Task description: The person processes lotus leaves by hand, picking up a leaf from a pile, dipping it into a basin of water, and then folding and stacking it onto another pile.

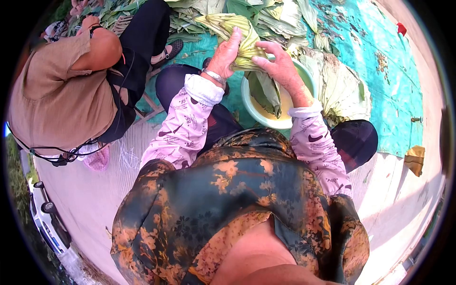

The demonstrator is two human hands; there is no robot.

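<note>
My left hand (225, 56) is closed round one side of a bundle of large, pleated yellow-green leaves (246, 42), its thumb pointing up along them. My right hand (281, 67) grips the other side, thumb and fingers at the bundle's lower edge. Both hands are raised in front of my knees, over the near side of a pale green basin (246, 100). Yellowish liquid shows in the basin. A darker green leaf (267, 90) hangs below the bundle and overlaps the basin's inside in this view.
A turquoise tarp (394, 90) covers the ground ahead. Piled leaves (280, 21) lie along its far side, and a broad dried leaf (344, 85) rests right of the basin. On my left sits a person in a brown top (61, 95). A brown scrap (414, 160) lies at the tarp's right edge.
</note>
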